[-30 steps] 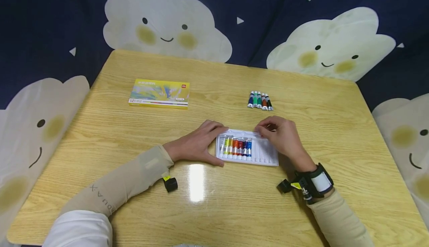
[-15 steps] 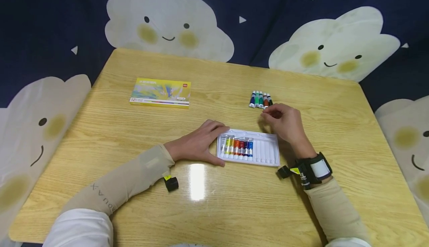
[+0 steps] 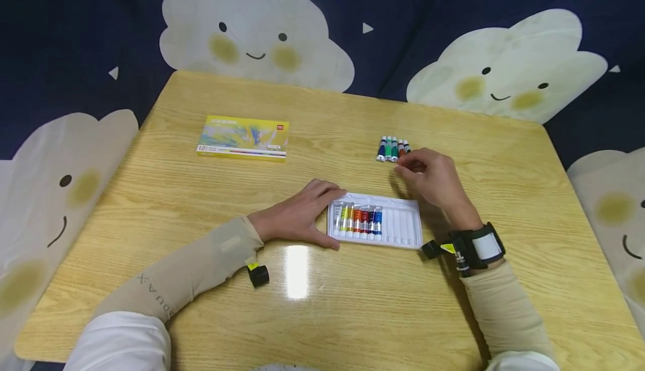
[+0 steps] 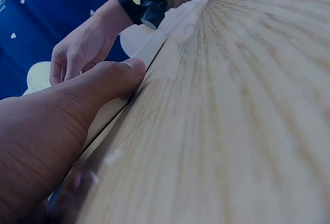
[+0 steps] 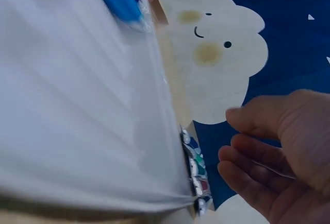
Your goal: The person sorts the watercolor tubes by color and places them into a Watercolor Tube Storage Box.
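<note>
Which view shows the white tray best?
Head: the white tray is nearly whole there, barely covered by the left hand. Left wrist shows only an edge strip; right wrist, a cropped, blurred close-up.

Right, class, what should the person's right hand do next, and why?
Probably pinch one of the loose tubes. The right hand is close beside that row, and the right wrist view shows nothing between its thumb and fingers. The left hand spans one end of the white tray, whose other end has bare slots, so a tube could likely go there.
</note>
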The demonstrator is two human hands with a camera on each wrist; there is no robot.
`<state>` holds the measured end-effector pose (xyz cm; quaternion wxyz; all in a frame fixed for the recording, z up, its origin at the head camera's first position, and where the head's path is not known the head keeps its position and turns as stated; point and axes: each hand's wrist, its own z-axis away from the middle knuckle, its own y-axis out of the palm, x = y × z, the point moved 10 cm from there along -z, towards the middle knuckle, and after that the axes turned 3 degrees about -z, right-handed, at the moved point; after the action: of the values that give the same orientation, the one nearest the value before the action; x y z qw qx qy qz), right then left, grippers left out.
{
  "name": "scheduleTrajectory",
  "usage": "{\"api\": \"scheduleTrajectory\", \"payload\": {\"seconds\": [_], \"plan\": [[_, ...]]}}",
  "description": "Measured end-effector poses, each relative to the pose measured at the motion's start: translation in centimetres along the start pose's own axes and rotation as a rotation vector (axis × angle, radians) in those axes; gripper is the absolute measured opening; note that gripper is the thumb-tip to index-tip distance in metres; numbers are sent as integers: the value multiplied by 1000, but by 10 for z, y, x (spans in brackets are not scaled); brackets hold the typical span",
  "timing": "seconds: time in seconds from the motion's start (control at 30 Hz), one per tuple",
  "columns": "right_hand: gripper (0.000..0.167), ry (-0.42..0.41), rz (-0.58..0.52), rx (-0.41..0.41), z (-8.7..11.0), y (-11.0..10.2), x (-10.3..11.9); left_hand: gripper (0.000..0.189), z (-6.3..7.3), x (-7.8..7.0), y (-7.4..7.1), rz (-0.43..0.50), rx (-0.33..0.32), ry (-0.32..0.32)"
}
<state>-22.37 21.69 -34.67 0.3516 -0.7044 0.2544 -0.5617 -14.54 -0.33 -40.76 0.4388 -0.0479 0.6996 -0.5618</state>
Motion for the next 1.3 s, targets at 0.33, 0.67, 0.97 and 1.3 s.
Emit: {"api": "scheduleTrajectory", "payload": {"seconds": [0.33,0.67,0.97,1.3], "plan": [[15,-59,65,26,-21,4,11,114,1,2,0,2,-5,2],[21,-123,182,96,-39,16,11,113,1,-1,1,7,-5,12],[26,-110,266,188,-51,27,8,113,1,-1,0,7,-4,10],[44,-22,321,314,-55,42,3,114,1,-1,-1,6,6,9]]}}
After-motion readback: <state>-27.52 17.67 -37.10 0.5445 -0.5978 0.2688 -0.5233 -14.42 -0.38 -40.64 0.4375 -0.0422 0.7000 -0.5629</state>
